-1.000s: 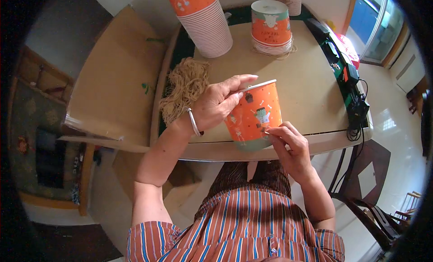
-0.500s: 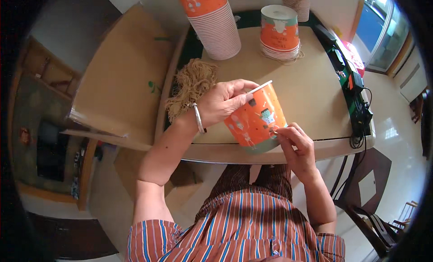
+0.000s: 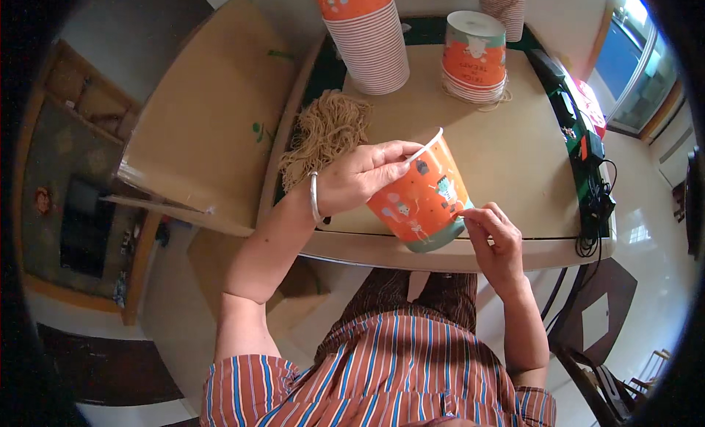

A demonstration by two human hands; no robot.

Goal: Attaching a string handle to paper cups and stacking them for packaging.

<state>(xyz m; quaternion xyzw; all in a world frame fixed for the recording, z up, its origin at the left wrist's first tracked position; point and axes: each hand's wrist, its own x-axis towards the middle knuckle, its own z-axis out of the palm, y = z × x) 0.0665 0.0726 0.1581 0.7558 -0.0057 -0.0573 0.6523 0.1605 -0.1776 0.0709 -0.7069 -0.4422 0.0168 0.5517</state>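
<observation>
Here, an orange tub [image 3: 422, 207] is being held at a tilt

At the far left, a cardboard box [image 3: 209, 126] is standing beside the table [image 3: 529, 163]. A bangle [image 3: 314, 196] is circling the wrist of the left hand [image 3: 371, 174]; just beyond, a heap of string [image 3: 330, 129] is lying on the tabletop. That hand is gripping the tub near its rim, the thumb resting on the outer wall. Behind, a tall stack [image 3: 371, 49] of tubs is standing rims down. The held tub is slanting above the table's near edge, its green base pointing toward the person. Farther back, a short stack [image 3: 475, 56] is standing upside down. The right hand [image 3: 499, 236] is pressing thumb and forefinger together at the tub's side, near the base; I cannot tell what they are pinching. Farther right, black cables [image 3: 591, 207] are trailing over the table's edge.
</observation>
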